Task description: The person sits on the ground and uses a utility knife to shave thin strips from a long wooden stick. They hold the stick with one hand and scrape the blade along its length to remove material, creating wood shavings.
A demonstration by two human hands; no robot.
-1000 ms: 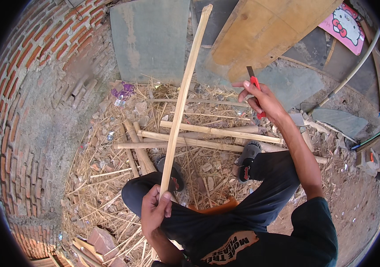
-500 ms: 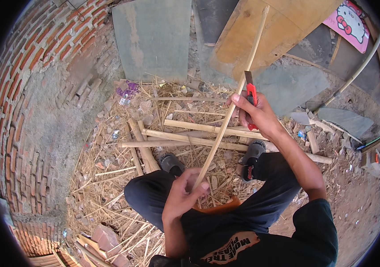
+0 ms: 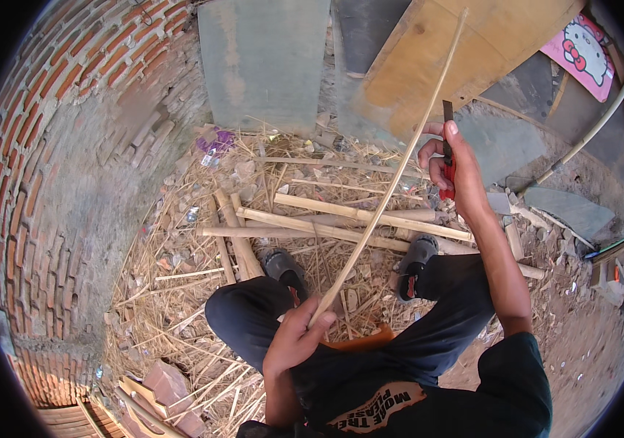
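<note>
A long, thin bamboo strip (image 3: 388,191) slants up and away to the right from my lap. Its near end sits in my left hand (image 3: 298,335), whose fingers are closed round it above my left thigh. My right hand (image 3: 460,168) grips a red box cutter (image 3: 448,152), its dark blade out and pointing up. The cutter is just right of the strip, and a gap shows between the blade and the bamboo. The strip's far end reaches in front of a tan board, held by nothing there.
Several split bamboo pieces (image 3: 319,228) lie crossed before my feet, over straw and rubble. A brick wall (image 3: 42,219) rises on the left. Grey panels (image 3: 264,66) and a tan board (image 3: 407,62) lean at the back. An orange seat (image 3: 363,340) shows between my legs.
My right hand has come off the strip and moved right with the box cutter. The left hand has closed more firmly round the strip's near end. The view has shifted slightly.
</note>
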